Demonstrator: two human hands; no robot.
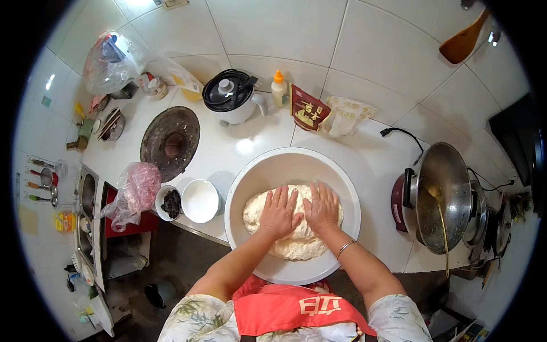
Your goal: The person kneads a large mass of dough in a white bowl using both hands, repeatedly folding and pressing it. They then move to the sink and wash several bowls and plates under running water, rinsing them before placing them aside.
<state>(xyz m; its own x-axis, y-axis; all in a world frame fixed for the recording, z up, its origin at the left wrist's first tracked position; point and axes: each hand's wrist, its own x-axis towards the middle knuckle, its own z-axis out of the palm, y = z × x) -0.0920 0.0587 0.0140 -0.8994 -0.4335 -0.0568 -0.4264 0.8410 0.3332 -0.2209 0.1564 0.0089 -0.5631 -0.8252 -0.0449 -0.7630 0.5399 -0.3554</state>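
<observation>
Dough (297, 235): pale cream, soft-looking, rough and lumpy on top. Lies in one broad mass inside the white basin (293, 162) on the table (376, 188), with bare basin wall showing around it. Bears a crosswise fold toward six o'clock, with a rounded lobe bulging below. Looks ragged along the nine o'clock edge. Touched from above by the left hand (278, 216) toward eleven o'clock and the right hand (321, 214) toward one o'clock; cannot tell how hard. Fingers (274, 199) straight, slightly spread, aimed roughly at twelve o'clock, laid on the surface without a grip. Thumbs turned inward, near each other but apart.

Hidden under both palms: a good part of the dough's upper half. Also out of sight: its underside and the basin floor beneath. Cut off by the lower border: patterned sleeves (199, 316) and a red apron (268, 310). Hard to make out, around half past nine from the dough: pink contents of a clear bag (137, 191), blurred by wrinkled plastic. Nearer, that same way: dark pieces (170, 204) in a small bowl, too small to identify, then a white bowl (200, 201); cannot tell lining from filling there. Partly lost in the dark border, just past two o'clock: a black object (515, 131), kind unclear.
</observation>
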